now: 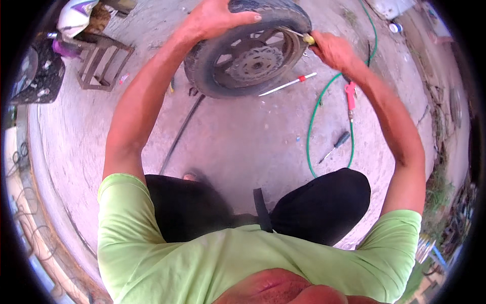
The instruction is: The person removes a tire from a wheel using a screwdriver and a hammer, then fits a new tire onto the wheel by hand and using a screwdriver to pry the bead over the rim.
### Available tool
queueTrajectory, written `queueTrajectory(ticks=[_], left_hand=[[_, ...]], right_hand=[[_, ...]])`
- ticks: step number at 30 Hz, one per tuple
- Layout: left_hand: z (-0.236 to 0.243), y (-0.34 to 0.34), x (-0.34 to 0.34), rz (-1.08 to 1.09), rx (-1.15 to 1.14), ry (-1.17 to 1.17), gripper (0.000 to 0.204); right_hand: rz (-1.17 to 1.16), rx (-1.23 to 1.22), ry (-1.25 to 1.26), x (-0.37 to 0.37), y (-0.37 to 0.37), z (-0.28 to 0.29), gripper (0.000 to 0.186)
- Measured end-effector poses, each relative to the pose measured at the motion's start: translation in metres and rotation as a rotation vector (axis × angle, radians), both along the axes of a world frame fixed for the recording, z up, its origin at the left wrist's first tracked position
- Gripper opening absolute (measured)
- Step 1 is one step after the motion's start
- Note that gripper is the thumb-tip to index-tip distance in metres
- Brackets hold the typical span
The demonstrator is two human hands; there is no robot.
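Wheel (258, 65) on ground ahead, top ctr. R hand (335, 51) clamped on yellow-handled tool (308, 39), shaft at tyre (205, 76) edge. L hand (216, 19) on tyre, thumb out; fingers' grip can't tell. Step: prob. prying; next needs tyre steady, tool levered. Tool tip unclear; wheel top cut off.

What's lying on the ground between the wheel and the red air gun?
In the head view, a white rod with a red band lies nearer the wheel, then the green hose nearer the air gun.
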State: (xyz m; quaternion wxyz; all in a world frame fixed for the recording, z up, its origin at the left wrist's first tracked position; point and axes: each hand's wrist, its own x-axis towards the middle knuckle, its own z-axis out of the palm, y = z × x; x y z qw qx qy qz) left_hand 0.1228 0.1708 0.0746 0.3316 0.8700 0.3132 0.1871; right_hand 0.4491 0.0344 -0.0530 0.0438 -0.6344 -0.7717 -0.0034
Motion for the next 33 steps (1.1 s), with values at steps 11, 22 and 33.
queueTrajectory(ticks=[11, 22, 33], left_hand=[[-0.002, -0.004, -0.021, 0.069, -0.072, -0.028, 0.079], [-0.016, 0.005, -0.025, -0.077, -0.024, -0.085, 0.080], [0.020, -0.012, 0.014, -0.159, 0.060, 0.210, 0.090]], right_hand=[[-0.328, -0.776, 1.344, -0.131, -0.072, 0.034, 0.027], [-0.245, -0.261, 0.697, -0.120, -0.088, 0.010, 0.034], [-0.161, -0.397, 1.099, -0.148, -0.084, -0.007, 0.027]])
